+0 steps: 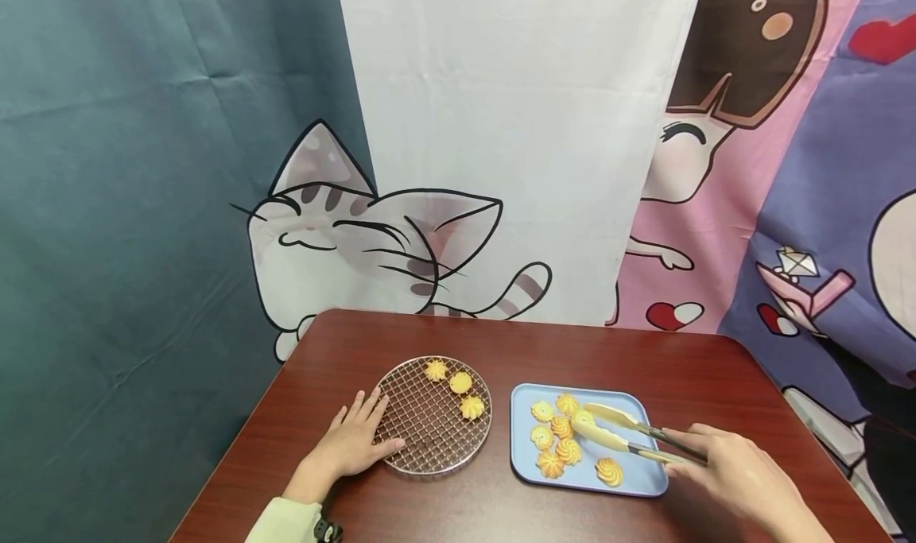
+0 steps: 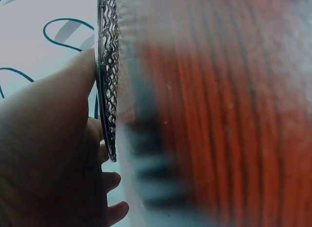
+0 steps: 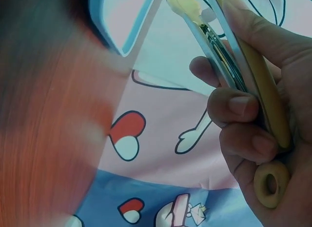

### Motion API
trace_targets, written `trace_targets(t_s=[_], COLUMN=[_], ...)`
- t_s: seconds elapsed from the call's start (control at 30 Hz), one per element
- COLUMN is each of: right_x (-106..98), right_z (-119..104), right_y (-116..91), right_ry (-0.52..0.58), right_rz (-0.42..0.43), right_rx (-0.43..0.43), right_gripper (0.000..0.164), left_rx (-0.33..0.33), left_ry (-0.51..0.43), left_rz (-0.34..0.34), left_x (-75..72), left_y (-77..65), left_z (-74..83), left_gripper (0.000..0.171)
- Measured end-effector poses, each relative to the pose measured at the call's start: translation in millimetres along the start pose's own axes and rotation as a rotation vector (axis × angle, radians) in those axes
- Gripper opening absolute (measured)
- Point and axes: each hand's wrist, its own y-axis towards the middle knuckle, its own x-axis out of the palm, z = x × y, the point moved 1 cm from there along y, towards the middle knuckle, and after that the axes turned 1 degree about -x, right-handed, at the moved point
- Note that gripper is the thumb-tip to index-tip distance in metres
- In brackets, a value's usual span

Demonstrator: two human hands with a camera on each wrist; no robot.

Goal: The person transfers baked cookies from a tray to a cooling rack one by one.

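Note:
My left hand [image 1: 351,444] rests at the left rim of a round wire rack [image 1: 418,440], fingers spread and thumb along the front edge. Three yellow swirl cookies, one a piped star cookie [image 1: 471,408], lie on the rack's right half. My right hand [image 1: 737,471] holds tongs [image 1: 607,435] with cream-coloured tips. They reach over a light blue tray [image 1: 640,479], their tips on either side of a pale cookie [image 1: 584,417]. Several more cookies lie left of it, and a single swirl cookie [image 1: 609,471] sits near the front. In the right wrist view, fingers wrap around the tongs' handle [image 3: 265,85].
The brown wooden table [image 1: 487,511] carries the rack at left and the tray at right, with a strip of tabletop between them. Behind hangs a printed cloth [image 1: 529,129] with cartoon figures. A dark wristband [image 1: 327,530] circles my left wrist.

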Motion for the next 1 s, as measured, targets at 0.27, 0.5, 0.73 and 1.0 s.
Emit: trace_targets(t_s=[0.27, 0.5, 0.73, 1.0], right_x=[-1, -3, -3, -3], right_z=[-12, -22, -29, -42], right_y=[7, 17, 25, 34], right_ry=[0.006, 0.026, 0.043, 0.074], right_rz=[0.079, 0.119, 0.128, 0.1], right_rx=[-0.06, -0.097, -0.137, -0.172], right_gripper=[0.048, 0.044, 0.044, 0.049], left_rx=[0.003, 0.013, 0.015, 0.017], left_ry=[0.003, 0.007, 0.006, 0.017], left_rz=[0.003, 0.01, 0.009, 0.017], left_x=[-0.3, 0.7, 1.3, 1.5], left_y=[-1.6, -1.3, -2.7, -2.9], left_z=[-1.3, -1.9, 0.5, 0.1], left_gripper=[0.092, 0.093, 0.092, 0.091])
